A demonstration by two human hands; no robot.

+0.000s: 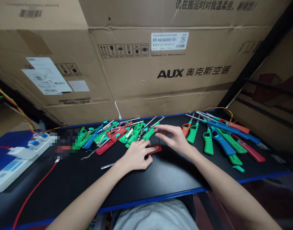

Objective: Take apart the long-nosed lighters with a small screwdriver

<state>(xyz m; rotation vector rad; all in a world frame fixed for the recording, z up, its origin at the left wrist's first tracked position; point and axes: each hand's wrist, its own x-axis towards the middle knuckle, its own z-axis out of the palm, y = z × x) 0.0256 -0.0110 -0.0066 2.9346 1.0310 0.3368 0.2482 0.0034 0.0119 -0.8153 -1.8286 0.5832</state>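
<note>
My left hand [136, 156] lies over a red long-necked lighter [156, 149] on the table, its index finger pressed along the red body. A metal tube [107, 166] shows left of this hand; the palm hides whether it joins the red body. Just to the right, my right hand [172, 136] is raised in a pinch, with a small dark purple piece [159, 130] at its fingertips. Behind both hands lies a pile of green, red and blue lighter shells [117, 132] with loose metal rods and thin wires.
Several whole long-necked lighters [223, 140] lie at the right, near a small teal piece [238, 168]. A white power strip [14, 163] with plugs and a red cable [37, 188] occupies the left. A large cardboard box [136, 80] walls off the back of the black table [170, 179].
</note>
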